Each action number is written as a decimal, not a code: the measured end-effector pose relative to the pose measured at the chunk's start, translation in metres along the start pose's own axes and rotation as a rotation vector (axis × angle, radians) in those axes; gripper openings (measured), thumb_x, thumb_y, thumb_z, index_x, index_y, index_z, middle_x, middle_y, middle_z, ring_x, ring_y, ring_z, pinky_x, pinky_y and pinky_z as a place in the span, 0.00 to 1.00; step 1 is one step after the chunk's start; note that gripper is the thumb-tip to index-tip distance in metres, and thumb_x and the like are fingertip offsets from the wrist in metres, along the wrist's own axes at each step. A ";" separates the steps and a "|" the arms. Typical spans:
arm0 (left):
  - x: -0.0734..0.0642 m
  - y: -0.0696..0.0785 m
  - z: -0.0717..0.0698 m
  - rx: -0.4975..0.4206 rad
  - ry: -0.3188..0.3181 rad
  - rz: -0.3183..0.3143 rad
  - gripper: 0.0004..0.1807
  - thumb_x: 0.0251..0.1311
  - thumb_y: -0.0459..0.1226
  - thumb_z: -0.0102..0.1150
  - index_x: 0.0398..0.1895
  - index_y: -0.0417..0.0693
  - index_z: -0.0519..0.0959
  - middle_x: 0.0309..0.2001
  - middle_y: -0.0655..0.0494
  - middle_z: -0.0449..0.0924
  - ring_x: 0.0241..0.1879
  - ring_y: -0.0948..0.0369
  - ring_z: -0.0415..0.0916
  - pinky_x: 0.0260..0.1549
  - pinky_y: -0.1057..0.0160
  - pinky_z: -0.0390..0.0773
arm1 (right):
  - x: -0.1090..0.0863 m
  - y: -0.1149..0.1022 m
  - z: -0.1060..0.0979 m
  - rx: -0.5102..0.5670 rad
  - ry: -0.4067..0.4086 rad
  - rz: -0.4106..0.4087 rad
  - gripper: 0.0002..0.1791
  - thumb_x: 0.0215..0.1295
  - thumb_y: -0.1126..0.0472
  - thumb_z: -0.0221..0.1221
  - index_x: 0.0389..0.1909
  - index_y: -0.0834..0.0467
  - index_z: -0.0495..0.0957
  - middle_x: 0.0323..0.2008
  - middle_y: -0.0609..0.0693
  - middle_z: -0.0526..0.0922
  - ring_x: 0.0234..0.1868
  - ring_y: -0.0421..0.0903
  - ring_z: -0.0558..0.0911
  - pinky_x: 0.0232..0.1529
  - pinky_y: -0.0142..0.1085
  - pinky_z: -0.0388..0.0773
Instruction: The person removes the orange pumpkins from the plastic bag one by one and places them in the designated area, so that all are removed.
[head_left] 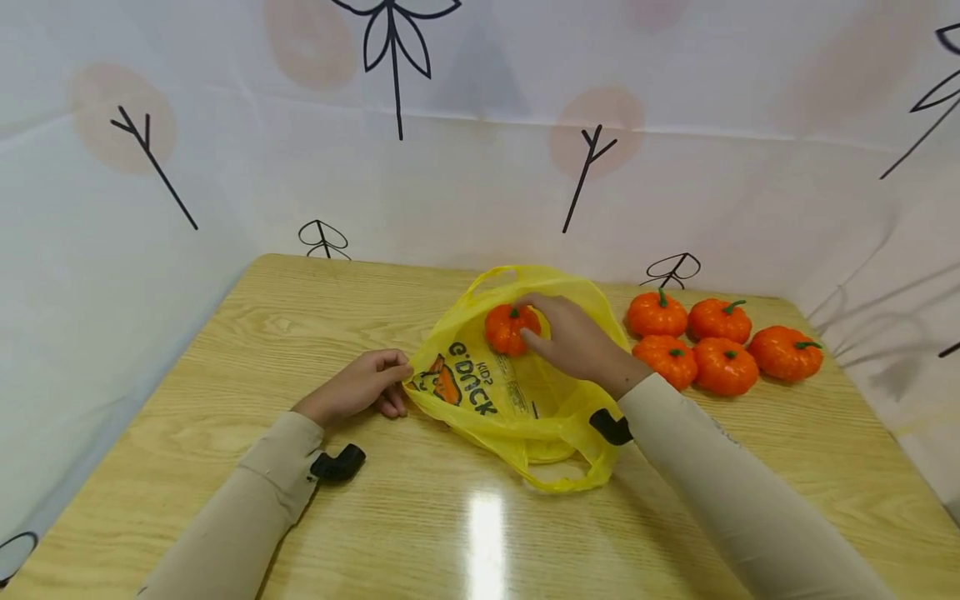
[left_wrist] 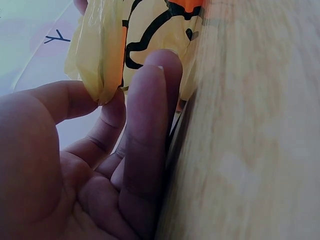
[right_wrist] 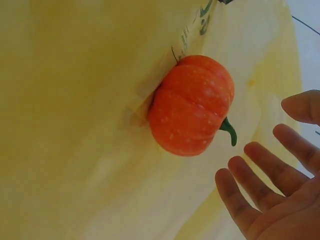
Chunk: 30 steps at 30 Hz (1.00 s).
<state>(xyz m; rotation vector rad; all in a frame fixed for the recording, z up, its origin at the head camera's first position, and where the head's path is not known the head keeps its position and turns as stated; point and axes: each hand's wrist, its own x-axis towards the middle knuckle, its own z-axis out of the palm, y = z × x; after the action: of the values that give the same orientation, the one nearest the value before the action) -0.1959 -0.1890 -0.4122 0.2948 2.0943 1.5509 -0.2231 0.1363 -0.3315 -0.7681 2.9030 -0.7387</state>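
Note:
A yellow plastic bag (head_left: pixel 555 421) with printed lettering lies spread on the table, its mouth wide. One small orange pumpkin (head_left: pixel 507 331) with a green stem sits inside it. My left hand (head_left: pixel 363 385) pinches the bag's left edge between thumb and forefinger; the gathered plastic shows in the left wrist view. Over the bag's mouth, my right hand (head_left: pixel 572 337) hovers by the pumpkin. In the right wrist view its fingers (right_wrist: pixel 270 170) are spread and extended, a little apart from the pumpkin's stem.
Several more orange pumpkins (head_left: pixel 726 367) stand grouped to the right of the bag on the wooden table (head_left: pixel 405 525). Behind the table hangs a pale cloth (head_left: pixel 480 192) with plant drawings. The bag's handle loop (head_left: pixel 570 483) lies toward the front.

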 end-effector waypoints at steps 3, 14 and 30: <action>0.000 0.000 0.000 0.001 0.000 0.001 0.16 0.77 0.46 0.47 0.47 0.41 0.74 0.31 0.46 0.83 0.30 0.56 0.84 0.31 0.61 0.87 | 0.003 0.000 0.000 0.002 -0.008 0.003 0.25 0.72 0.58 0.58 0.67 0.60 0.69 0.63 0.56 0.77 0.65 0.58 0.75 0.67 0.55 0.71; 0.000 0.003 0.001 0.002 0.002 0.003 0.16 0.77 0.46 0.47 0.46 0.42 0.74 0.31 0.46 0.83 0.29 0.57 0.84 0.30 0.62 0.86 | 0.009 0.002 0.002 0.015 -0.039 0.028 0.28 0.73 0.56 0.58 0.70 0.60 0.65 0.68 0.56 0.73 0.69 0.56 0.72 0.71 0.54 0.68; 0.000 0.002 0.000 0.005 0.000 0.008 0.15 0.77 0.46 0.47 0.45 0.42 0.74 0.30 0.46 0.83 0.29 0.57 0.84 0.29 0.61 0.86 | 0.013 0.006 0.006 0.000 -0.071 0.049 0.30 0.73 0.55 0.58 0.71 0.62 0.64 0.70 0.59 0.69 0.70 0.58 0.70 0.71 0.54 0.68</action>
<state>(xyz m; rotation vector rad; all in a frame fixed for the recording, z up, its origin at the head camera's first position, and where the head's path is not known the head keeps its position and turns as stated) -0.1957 -0.1883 -0.4107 0.3057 2.0992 1.5507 -0.2365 0.1317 -0.3390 -0.7049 2.8472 -0.6920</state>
